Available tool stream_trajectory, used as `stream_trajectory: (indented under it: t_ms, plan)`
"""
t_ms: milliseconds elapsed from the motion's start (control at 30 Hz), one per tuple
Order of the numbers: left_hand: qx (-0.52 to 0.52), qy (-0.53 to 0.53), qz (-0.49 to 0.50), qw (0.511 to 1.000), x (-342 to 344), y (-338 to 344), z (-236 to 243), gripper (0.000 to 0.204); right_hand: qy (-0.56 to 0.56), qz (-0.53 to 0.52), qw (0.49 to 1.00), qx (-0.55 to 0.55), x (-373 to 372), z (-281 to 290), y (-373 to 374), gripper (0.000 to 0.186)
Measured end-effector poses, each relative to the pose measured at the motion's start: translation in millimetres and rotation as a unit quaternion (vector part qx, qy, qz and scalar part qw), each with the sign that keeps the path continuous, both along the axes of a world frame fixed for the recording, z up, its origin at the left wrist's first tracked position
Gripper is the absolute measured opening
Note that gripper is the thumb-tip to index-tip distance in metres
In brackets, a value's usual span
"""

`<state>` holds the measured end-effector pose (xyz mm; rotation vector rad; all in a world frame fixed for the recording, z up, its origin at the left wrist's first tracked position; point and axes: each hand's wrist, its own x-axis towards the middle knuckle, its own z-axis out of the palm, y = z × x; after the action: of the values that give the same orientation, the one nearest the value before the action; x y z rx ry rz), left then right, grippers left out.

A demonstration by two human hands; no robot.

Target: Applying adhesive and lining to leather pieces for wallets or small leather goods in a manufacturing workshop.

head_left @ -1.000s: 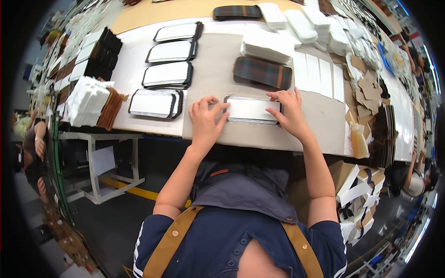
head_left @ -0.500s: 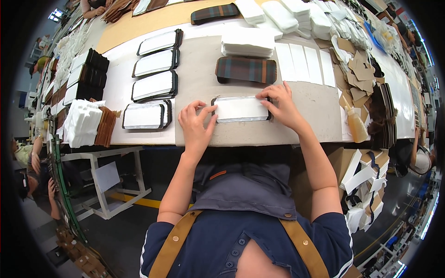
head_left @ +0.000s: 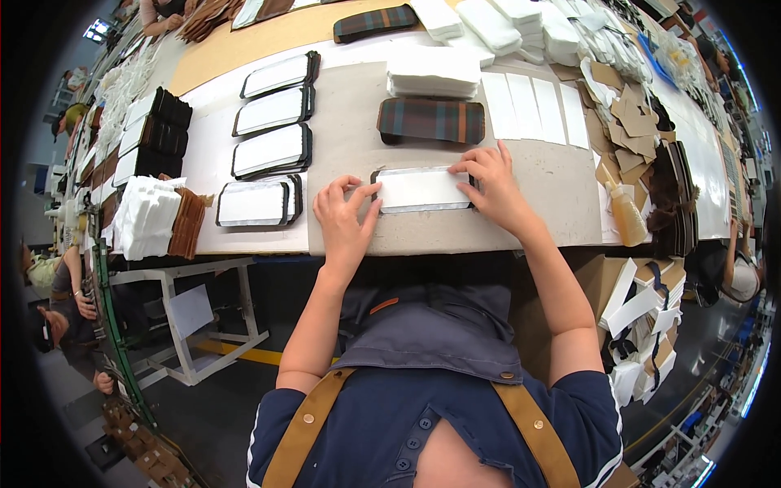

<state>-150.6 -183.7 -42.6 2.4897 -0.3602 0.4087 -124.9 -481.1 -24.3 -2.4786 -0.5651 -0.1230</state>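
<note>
My left hand is arching with thumb and fingers loosely parted, the thumb and forefinger touching the near end of a white panel with dark edges. My right hand is bending over its other end, thumb and forefinger spread on it. Neither hand is lifting the panel: it is lying flat on the table between them. How hard I am pressing, I cannot tell.

Beyond my right hand, well to its right, a squeeze bottle is leaning near the table edge, holding something amber that is filling much of its body. Farther off past that hand, a blue tray is showing partly, with clear plastic bunching at it; exactly what is lying inside, I cannot tell. Below and to the right of my right hand, a cardboard box is standing under the table, with white strips sticking up at it, some perhaps outside it.

Just ahead of my right hand, a plaid stack is sitting in front of a pile of white pads; white cards are lying to their right. Left of my left hand, similar dark-edged panels are resting in four stacks.
</note>
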Motion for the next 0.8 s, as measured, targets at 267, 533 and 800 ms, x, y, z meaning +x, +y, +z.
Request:
stream_trajectory:
  t_ms: [267, 533, 800]
  plan:
    - [0.002, -0.013, -0.003, 1.000, 0.8, 4.4, 0.5, 0.024, -0.082, -0.106, 0.991, -0.001, -24.0, -5.7, 6.5, 0.056]
    - [0.041, 0.006, -0.100, 0.994, -9.7, -39.3, -5.9, 0.056, -0.049, 0.010, 0.993, -0.102, -41.8, -7.8, 57.1, 0.085]
    - [0.201, 0.032, -0.140, 0.969, -18.0, -12.5, -7.6, 0.086, 0.014, 0.011, 0.982, -0.188, -54.7, -2.0, 29.1, 0.095]
